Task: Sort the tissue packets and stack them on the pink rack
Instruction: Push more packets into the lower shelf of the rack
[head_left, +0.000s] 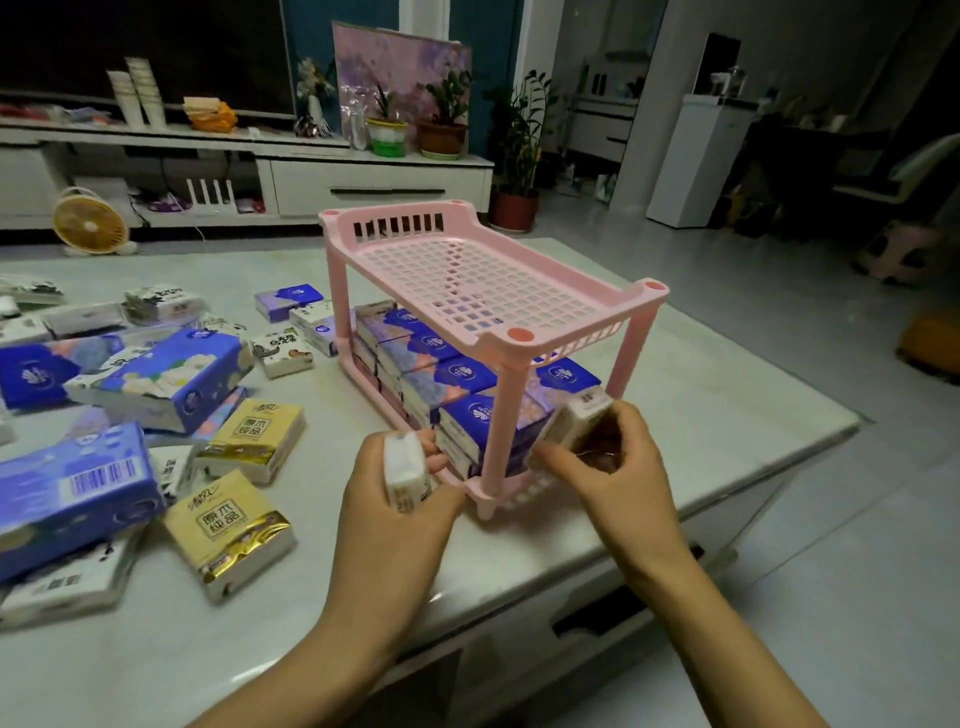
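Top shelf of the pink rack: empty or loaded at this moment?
Empty. The top shelf shows only bare pink grid; the purple packets sit on the lower tier beneath it.

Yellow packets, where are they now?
Head view: both yellow packets lie on the table left of the pink rack, between the big blue packs and the left hand.

Two bare hands and forearms show. The left hand (395, 499) lies just left of the pink rack's (493, 280) nearest leg, the right hand (618, 467) just right of it. The left forearm (322, 649) and right forearm (727, 649) are uncovered down to the view's lower edge. The fingers are slender. Blur softens knuckles and nails, so finer detail cannot be told.
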